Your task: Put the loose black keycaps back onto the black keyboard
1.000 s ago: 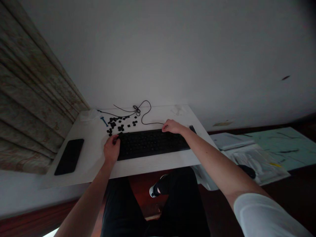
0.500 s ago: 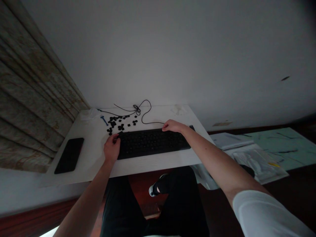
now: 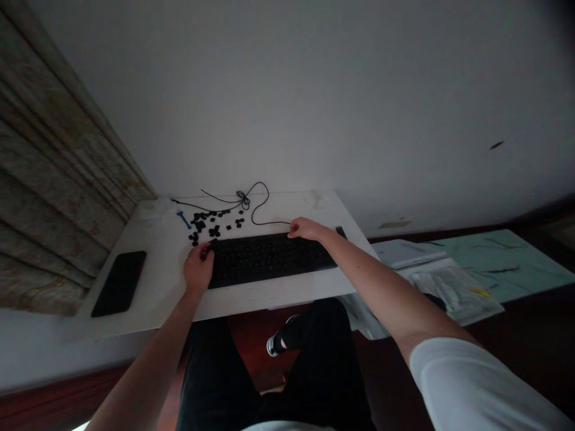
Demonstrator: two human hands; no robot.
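Observation:
A black computer keyboard (image 3: pixel 269 260) lies on a white desk (image 3: pixel 269 302), with some keys apparently removed near its left end. My left hand (image 3: pixel 197 269) pinches at the keyboard's far left corner, apparently on a black keycap (image 3: pixel 214 243). My right hand (image 3: pixel 305 228) grips the far edge near the right end. Several loose black keycaps (image 3: pixel 214 231) lie scattered beyond the keyboard's left half. Behind them runs a thin black cable (image 3: pixel 258 206), knotted near the middle. A small blue tool (image 3: pixel 183 219) lies left of the keycaps.
A black smartphone (image 3: pixel 119 283) lies on the desk's left side. A draped curtain (image 3: pixel 54 179) hangs on the left, and a white wall (image 3: pixel 287 102) rises behind the desk. Papers and a plastic bag (image 3: pixel 449 293) lie on the floor at right. My legs show below the desk.
The whole scene has shifted slightly left and the view has tilted a little. Both hands stay in the same places on the keyboard.

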